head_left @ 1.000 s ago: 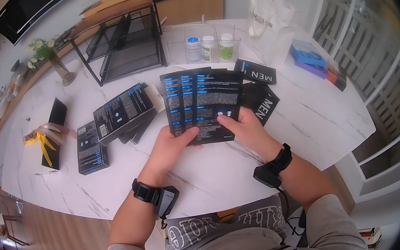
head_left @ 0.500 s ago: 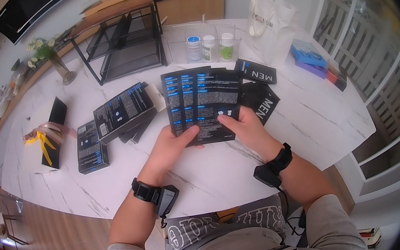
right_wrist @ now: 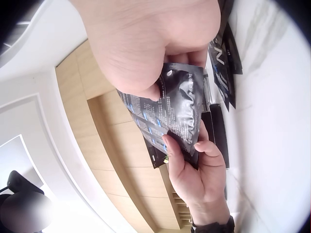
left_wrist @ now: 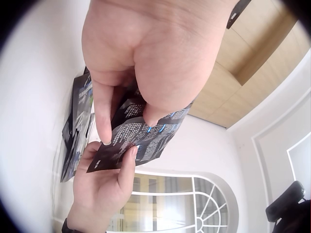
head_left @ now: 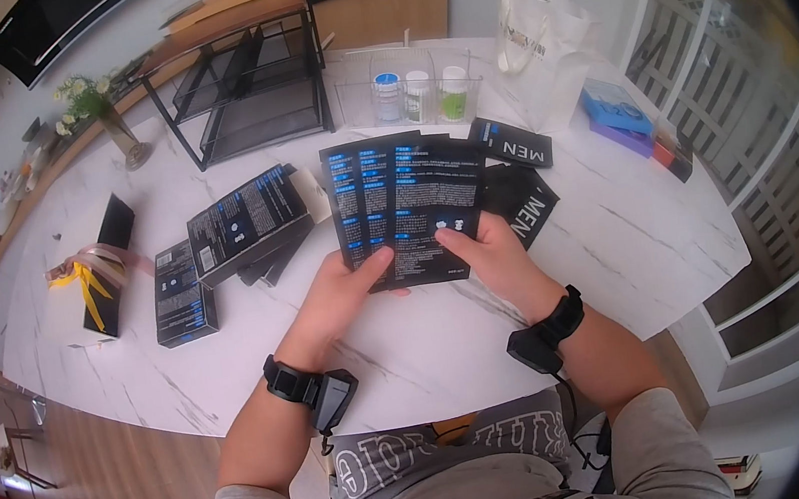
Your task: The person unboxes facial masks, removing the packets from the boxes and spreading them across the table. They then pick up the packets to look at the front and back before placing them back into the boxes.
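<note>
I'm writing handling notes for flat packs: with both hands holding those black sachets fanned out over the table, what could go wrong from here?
The fanned black sachets are held only by thumb pinches at their lower edge, left hand and right hand, so one could slip out of the fan. A dropped one might land among the MEN sachets on the marble table and get mixed up.

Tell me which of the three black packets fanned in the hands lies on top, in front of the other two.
The rightmost packet under the right hand's thumb: its whole printed face shows, while the other two show only strips.
</note>
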{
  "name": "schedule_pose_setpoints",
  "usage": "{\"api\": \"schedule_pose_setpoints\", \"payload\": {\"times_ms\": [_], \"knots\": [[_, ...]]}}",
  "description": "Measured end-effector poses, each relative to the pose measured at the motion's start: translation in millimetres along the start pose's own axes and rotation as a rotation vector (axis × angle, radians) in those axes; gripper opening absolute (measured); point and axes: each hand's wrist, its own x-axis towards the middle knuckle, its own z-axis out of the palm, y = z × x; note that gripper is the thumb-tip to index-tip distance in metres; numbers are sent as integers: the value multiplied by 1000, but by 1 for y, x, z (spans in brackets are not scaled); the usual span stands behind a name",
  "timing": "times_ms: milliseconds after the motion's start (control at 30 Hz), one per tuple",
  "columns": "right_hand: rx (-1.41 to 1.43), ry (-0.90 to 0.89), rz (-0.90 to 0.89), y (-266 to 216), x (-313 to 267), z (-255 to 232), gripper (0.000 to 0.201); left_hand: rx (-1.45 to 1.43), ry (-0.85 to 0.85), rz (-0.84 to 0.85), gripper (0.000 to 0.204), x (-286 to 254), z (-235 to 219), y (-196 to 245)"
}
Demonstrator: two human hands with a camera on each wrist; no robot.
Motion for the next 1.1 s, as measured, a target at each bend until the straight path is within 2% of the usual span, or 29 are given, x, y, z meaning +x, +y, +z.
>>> {"api": "schedule_pose_setpoints", "payload": {"times_ms": [133, 400, 1100], "knots": [[-23, 3, -8, 1, 0, 0, 26, -14, -4, 0, 34, -1, 2, 1], [-14, 26, 3, 0, 0, 1, 25, 19, -7, -3, 27, 0, 0, -1], [-26, 18, 8, 0, -1, 0, 24, 76, -18, 8, 26, 1, 1, 1]]}}
